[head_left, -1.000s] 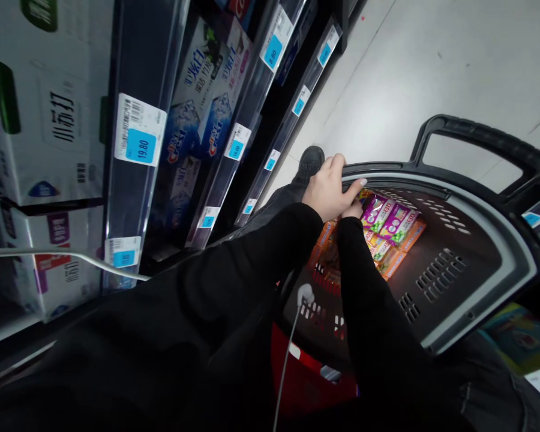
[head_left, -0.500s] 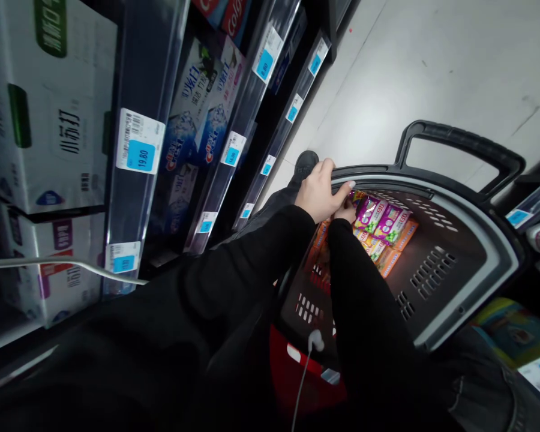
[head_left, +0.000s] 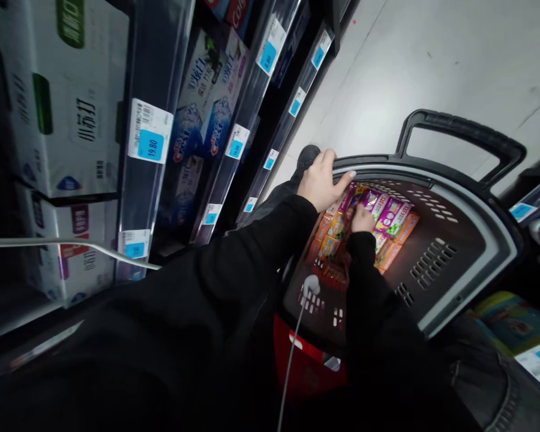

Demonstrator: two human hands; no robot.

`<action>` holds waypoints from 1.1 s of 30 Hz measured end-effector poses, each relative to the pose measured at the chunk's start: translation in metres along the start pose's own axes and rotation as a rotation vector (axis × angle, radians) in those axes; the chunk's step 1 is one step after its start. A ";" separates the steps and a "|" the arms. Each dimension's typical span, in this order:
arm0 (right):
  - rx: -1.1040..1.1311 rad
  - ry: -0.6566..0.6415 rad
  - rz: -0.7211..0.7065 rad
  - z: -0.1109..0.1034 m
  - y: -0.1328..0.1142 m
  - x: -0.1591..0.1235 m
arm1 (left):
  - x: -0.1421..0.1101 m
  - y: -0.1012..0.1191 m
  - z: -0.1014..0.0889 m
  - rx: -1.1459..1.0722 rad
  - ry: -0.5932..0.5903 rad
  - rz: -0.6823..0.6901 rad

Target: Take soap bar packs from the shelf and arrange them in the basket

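My left hand (head_left: 322,181) grips the near rim of a grey shopping basket (head_left: 495,240), fingers curled over its edge. My right hand (head_left: 362,219) reaches down inside the basket among small colourful boxes (head_left: 391,217), pink, purple and orange ones packed side by side. Its fingers are closed on one of these boxes, though most of the grip is hidden. Both arms wear black sleeves.
Store shelves (head_left: 234,144) with blue price tags run along the left, holding toothpaste boxes (head_left: 207,102) and white cartons (head_left: 67,102). The basket's black handle (head_left: 459,129) sticks out over the pale floor (head_left: 432,54). A white cable (head_left: 292,360) hangs from me. A black shoe (head_left: 306,157) shows past the basket.
My right hand has pulled back a little toward me inside the basket and now shows clear of the left hand. The left hand stays on the rim.
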State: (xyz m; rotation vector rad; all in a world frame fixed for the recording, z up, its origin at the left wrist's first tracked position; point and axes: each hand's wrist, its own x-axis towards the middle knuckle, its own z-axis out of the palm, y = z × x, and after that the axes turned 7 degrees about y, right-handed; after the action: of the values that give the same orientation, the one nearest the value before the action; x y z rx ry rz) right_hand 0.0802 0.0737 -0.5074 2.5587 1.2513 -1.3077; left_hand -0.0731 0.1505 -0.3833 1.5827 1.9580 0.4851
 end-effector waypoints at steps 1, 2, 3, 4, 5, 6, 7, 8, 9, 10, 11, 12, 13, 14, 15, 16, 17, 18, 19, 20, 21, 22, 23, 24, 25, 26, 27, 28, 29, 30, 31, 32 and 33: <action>-0.027 0.053 0.081 -0.007 0.012 -0.014 | 0.000 0.000 0.000 0.005 0.003 0.004; -0.088 0.103 0.168 -0.011 0.025 -0.029 | 0.000 -0.001 0.001 0.011 0.005 0.007; -0.180 0.159 0.237 -0.012 0.038 -0.044 | 0.000 -0.001 0.001 0.019 0.006 0.010; -0.271 0.210 0.258 -0.010 0.049 -0.059 | 0.000 0.000 0.001 0.026 0.008 0.013; -0.339 0.224 0.261 -0.006 0.060 -0.071 | 0.001 0.000 0.002 0.032 0.011 0.015; -0.379 0.225 0.251 0.000 0.068 -0.081 | 0.001 0.000 0.002 0.036 0.013 0.015; -0.392 0.201 0.237 0.005 0.075 -0.088 | 0.001 0.000 0.002 0.039 0.015 0.015; -0.388 0.168 0.229 0.009 0.080 -0.092 | 0.001 0.000 0.003 0.041 0.016 0.015; -0.381 0.140 0.221 0.012 0.083 -0.095 | 0.001 0.000 0.003 0.041 0.018 0.014; -0.377 0.132 0.224 0.012 0.084 -0.096 | 0.002 0.000 0.004 0.039 0.019 0.013; -0.370 0.137 0.239 0.011 0.082 -0.096 | 0.002 -0.001 0.004 0.037 0.020 0.012; -0.348 0.141 0.262 0.007 0.077 -0.097 | 0.002 -0.001 0.005 0.033 0.020 0.013; -0.308 0.142 0.285 0.004 0.068 -0.097 | 0.002 -0.001 0.005 0.030 0.022 0.014; -0.254 0.138 0.298 0.000 0.057 -0.097 | 0.002 -0.002 0.005 0.028 0.023 0.015; -0.197 0.135 0.285 -0.003 0.043 -0.096 | 0.002 -0.002 0.005 0.029 0.025 0.016; -0.154 0.146 0.248 -0.005 0.028 -0.093 | 0.002 -0.001 0.005 0.033 0.027 0.016; -0.137 0.172 0.191 -0.004 0.011 -0.089 | 0.002 -0.001 0.005 0.038 0.028 0.015; -0.151 0.213 0.132 -0.002 -0.005 -0.083 | 0.002 0.000 0.004 0.045 0.028 0.014; -0.185 0.262 0.084 0.001 -0.019 -0.074 | 0.002 0.000 0.004 0.051 0.026 0.013; -0.225 0.303 0.056 0.006 -0.031 -0.065 | 0.002 0.001 0.003 0.056 0.024 0.012; -0.264 0.328 0.047 0.011 -0.041 -0.054 | 0.002 0.002 0.002 0.060 0.021 0.012; -0.292 0.341 0.044 0.017 -0.047 -0.044 | 0.002 0.003 0.002 0.064 0.019 0.014; -0.310 0.349 0.041 0.022 -0.050 -0.035 | 0.002 0.003 0.001 0.068 0.017 0.015; -0.322 0.361 0.035 0.028 -0.050 -0.026 | 0.002 0.003 0.001 0.072 0.017 0.015; -0.329 0.378 0.027 0.032 -0.047 -0.020 | 0.002 0.003 0.001 0.073 0.017 0.016; -0.334 0.396 0.013 0.036 -0.044 -0.016 | 0.002 0.002 0.002 0.072 0.019 0.017; -0.337 0.413 -0.004 0.038 -0.040 -0.013 | 0.002 0.001 0.002 0.068 0.022 0.020; -0.338 0.423 -0.023 0.039 -0.035 -0.012 | 0.002 0.000 0.003 0.061 0.026 0.024; -0.338 0.424 -0.042 0.040 -0.032 -0.011 | 0.002 -0.002 0.004 0.051 0.031 0.028; -0.336 0.423 -0.058 0.039 -0.028 -0.012 | 0.002 -0.003 0.005 0.040 0.037 0.033; -0.335 0.419 -0.075 0.039 -0.026 -0.012 | 0.002 -0.004 0.006 0.029 0.041 0.037; -0.331 0.410 -0.089 0.038 -0.025 -0.013 | 0.002 -0.005 0.006 0.019 0.046 0.039; -0.323 0.394 -0.103 0.038 -0.025 -0.014 | 0.002 -0.006 0.006 0.010 0.049 0.041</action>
State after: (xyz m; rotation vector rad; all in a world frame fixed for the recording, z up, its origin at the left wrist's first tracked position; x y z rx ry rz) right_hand 0.0339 0.0688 -0.5147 2.6106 1.5202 -0.5557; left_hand -0.0739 0.1508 -0.3920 1.6341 1.9708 0.5363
